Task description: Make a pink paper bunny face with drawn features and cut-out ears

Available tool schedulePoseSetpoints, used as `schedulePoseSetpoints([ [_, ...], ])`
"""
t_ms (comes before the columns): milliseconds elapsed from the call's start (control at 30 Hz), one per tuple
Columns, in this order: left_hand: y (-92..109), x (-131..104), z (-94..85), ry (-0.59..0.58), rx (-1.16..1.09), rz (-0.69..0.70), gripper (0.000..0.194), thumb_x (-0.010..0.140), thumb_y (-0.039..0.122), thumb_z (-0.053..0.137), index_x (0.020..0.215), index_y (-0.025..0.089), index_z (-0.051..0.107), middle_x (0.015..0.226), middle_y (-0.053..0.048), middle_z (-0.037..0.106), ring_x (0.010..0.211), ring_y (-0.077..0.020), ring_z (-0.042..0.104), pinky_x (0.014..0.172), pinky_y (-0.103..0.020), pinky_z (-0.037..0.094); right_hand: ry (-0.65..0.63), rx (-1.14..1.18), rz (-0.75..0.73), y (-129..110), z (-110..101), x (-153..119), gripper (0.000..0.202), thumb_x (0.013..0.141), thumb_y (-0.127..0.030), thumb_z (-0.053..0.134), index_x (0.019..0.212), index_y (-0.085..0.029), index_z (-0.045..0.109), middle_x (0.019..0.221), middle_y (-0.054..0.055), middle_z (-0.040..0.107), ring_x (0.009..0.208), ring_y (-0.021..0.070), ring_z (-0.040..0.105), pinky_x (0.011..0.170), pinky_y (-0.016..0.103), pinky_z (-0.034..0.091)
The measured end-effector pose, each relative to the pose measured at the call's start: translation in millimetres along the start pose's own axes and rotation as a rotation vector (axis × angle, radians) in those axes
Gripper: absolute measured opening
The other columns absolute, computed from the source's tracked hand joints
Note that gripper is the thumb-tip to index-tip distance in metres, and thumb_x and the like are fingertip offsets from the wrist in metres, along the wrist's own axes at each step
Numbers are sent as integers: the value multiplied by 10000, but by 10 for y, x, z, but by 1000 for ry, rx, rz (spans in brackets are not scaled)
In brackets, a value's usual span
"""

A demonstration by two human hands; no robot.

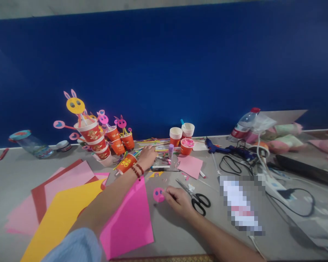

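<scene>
My right hand [177,201] is closed on the edge of a small pink paper face [159,194] with two blue eyes, held just above the grey table. My left hand [147,157], with a red bead bracelet on the wrist, reaches over the heap of coloured straws [164,145] near the back; its fingertips are too small to make out. A red cup [126,163] lies tilted beside the left wrist. Black-handled scissors [197,200] lie right of my right hand. A purple glue stick [171,151] stands right of my left hand.
Stacked red cups with paper rabbits [91,133] stand at the back left. Coloured sheets [62,196] cover the left side, and a magenta sheet [131,222] lies under the left forearm. A blue glue gun [215,147], cables, a bottle [244,125] and a power strip [274,187] are at right.
</scene>
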State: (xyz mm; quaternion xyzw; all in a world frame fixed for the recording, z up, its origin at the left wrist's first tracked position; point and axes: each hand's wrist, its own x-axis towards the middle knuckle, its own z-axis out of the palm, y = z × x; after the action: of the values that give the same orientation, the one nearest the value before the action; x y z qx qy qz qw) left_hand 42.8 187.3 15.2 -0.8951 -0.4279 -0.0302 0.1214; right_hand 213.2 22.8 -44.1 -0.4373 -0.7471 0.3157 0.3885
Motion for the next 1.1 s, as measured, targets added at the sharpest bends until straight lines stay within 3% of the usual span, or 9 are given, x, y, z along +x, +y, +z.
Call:
schedulePoseSetpoints([
  [167, -129, 189, 89, -72, 52, 56, 359, 969, 354, 624, 1267, 158, 586, 1277, -112, 605, 1076, -239, 638, 907, -446, 560, -2, -43, 53, 29, -54, 30, 432, 966, -453, 427, 612, -219, 348, 563, -48, 340, 533, 125, 357, 528, 266, 236],
  [333, -249, 208, 113, -87, 32, 83, 343, 969, 352, 623, 1250, 158, 595, 1257, -105, 615, 1069, -237, 639, 904, -447, 559, -47, -32, 112, 45, -36, 62, 376, 934, -411, 499, 620, -217, 425, 544, -53, 371, 522, 125, 362, 529, 269, 226],
  [400, -291, 178, 81, -63, 7, 85, 233, 972, 299, 610, 1143, 144, 643, 1170, -96, 649, 1075, -241, 629, 931, -450, 532, -21, 13, 144, 59, -34, 73, 365, 925, -404, 521, 623, -216, 439, 540, -54, 398, 522, 123, 371, 529, 265, 244],
  [467, -326, 107, 14, -16, -22, 82, 149, 970, 179, 546, 991, 126, 684, 1045, -124, 676, 1100, -275, 601, 955, -441, 492, 23, 49, 175, 80, -36, 84, 376, 938, -405, 508, 621, -216, 437, 540, -49, 430, 532, 125, 400, 538, 261, 281],
  [567, -312, -125, -134, 79, -67, 79, 220, 975, 130, 457, 1028, 128, 671, 1091, -155, 663, 1138, -303, 561, 972, -448, 451, 61, 73, 200, 107, -35, 94, 379, 971, -423, 469, 653, -217, 454, 544, -44, 478, 536, 127, 458, 550, 259, 334],
  [667, -147, -504, -259, 156, -126, 88, 224, 992, 153, 446, 1116, 145, 632, 1173, -141, 644, 1147, -278, 549, 1010, -427, 425, 98, 248, 231, 94, -26, 101, 290, 948, -474, 533, 813, -218, 531, 571, -49, 532, 506, 129, 497, 521, 257, 364],
  [800, 250, -1021, -287, 195, -318, 167, 228, 1036, 242, 404, 1004, 179, 621, 981, -88, 674, 929, -219, 599, 870, -360, 486, 186, 618, 280, -39, -34, 110, 411, 859, -571, 656, 1074, -232, 568, 610, -62, 548, 456, 115, 455, 446, 240, 346],
  [933, 552, -1262, -253, 198, -653, 135, 236, 1048, 268, 365, 999, 180, 578, 954, -87, 656, 893, -219, 604, 824, -350, 493, 209, 707, 329, -228, -22, 145, 395, 827, -593, 698, 884, -215, 601, 574, -57, 528, 458, 101, 439, 422, 226, 318],
  [1100, 677, -1293, -323, 103, -887, -41, 256, 1048, 337, 364, 950, 189, 550, 878, -61, 647, 792, -201, 601, 717, -309, 465, 184, 719, 347, -384, 75, 213, 409, 780, -568, 750, 746, -224, 530, 512, -67, 511, 436, 96, 412, 415, 228, 294],
])
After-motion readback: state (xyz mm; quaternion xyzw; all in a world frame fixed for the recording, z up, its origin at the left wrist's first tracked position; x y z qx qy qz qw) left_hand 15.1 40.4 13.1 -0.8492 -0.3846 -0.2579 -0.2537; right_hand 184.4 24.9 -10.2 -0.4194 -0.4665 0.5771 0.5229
